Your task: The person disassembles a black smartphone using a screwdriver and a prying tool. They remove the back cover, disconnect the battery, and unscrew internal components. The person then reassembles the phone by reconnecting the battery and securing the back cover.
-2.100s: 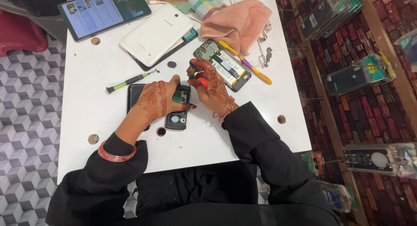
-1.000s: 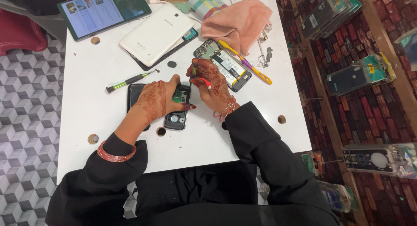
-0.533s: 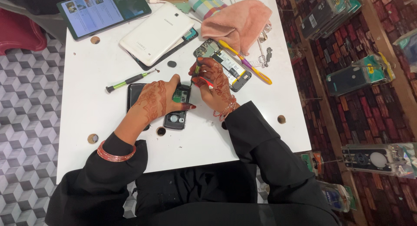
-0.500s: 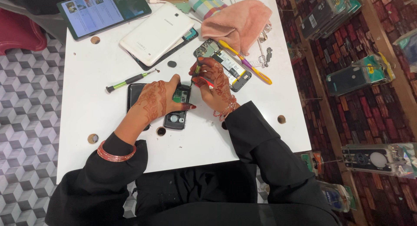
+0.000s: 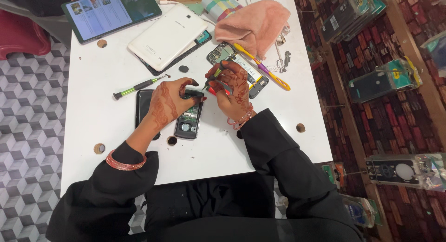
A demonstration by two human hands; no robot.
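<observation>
Mid-tabletop, the left hand pressed the phone steady; the right hand pinched a screwdriver onto it.

The opened phone lay at the table's centre; a screwdriver lay at ten o'clock; a white tablet at twelve; a cloth at one; a circuit board at two.
</observation>
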